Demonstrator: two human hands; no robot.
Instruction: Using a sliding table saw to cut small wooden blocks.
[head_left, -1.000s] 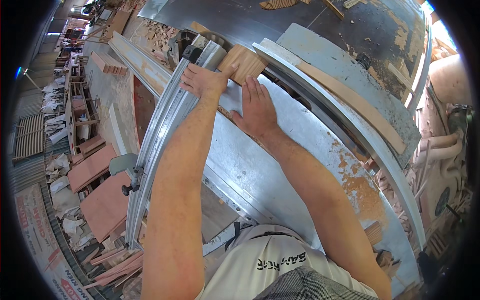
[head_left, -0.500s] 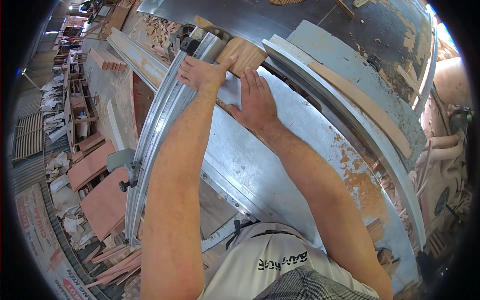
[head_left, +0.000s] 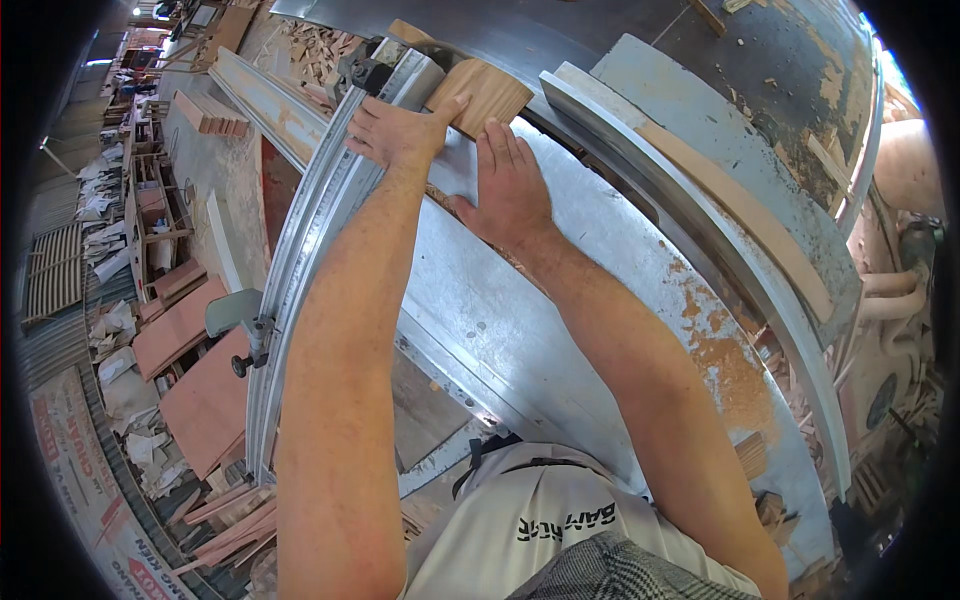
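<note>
i see both my forearms stretched far forward from the lower edge, nearly straight at the elbow. my left hand [head_left: 400,130] lies palm down on the near left corner of the one wood block [head_left: 482,95], fingers together and flat, thumb reaching along its edge; it presses rather than grips. my right hand [head_left: 512,190] lies flat just beside it on the grey metal bench [head_left: 560,300], fingers straight and close together, tips touching the block's near edge, holding nothing. the block sits at the far end of the bench, against the rail [head_left: 300,260] on the left. one long plank [head_left: 740,210] rests on the raised fence to the right. rust patches mark the bench near my right forearm.
</note>
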